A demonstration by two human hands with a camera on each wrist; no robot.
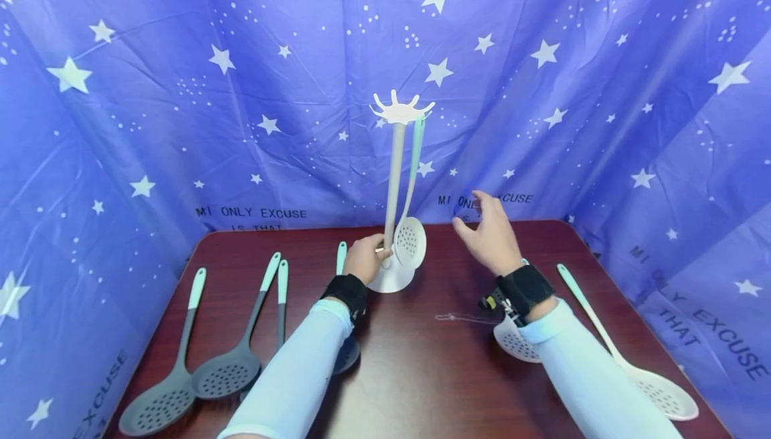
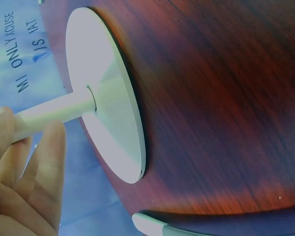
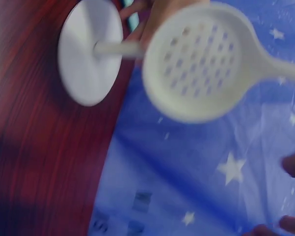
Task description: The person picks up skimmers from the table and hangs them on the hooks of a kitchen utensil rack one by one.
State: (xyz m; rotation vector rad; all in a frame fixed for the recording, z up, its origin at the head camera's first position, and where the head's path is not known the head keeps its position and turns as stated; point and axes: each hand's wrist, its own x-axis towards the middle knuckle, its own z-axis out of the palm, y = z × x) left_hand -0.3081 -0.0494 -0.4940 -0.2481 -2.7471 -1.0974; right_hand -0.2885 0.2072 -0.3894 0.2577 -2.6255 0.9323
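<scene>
Head view: the left hand (image 1: 365, 258) has its thumb and fingers round the pole of a white stand (image 1: 395, 171), low down near the round base. The stand is upright on the brown desk (image 1: 415, 372), near the back edge. Its top has little hooks that stick out like a crown. A white spoon with holes (image 1: 411, 243) hangs from the top by its mint handle, on the right side of the pole.

The right hand (image 1: 490, 241) is up in the air, right of the spoon and apart from it. Its thumb and fingers are spread wide, and it holds nothing.

On the left of the desk lie two gray tools with holes, a big one (image 1: 159, 407) and one just beside it (image 1: 227, 375). Two more mint handles, one (image 1: 283, 285) by the left sleeve (image 1: 289, 372) and one (image 1: 341, 258) behind the left hand, are partly hidden. On the right, a white tool (image 1: 517, 344) lies under the right wrist, and a white turner (image 1: 668, 395) lies near the desk's right edge.
</scene>
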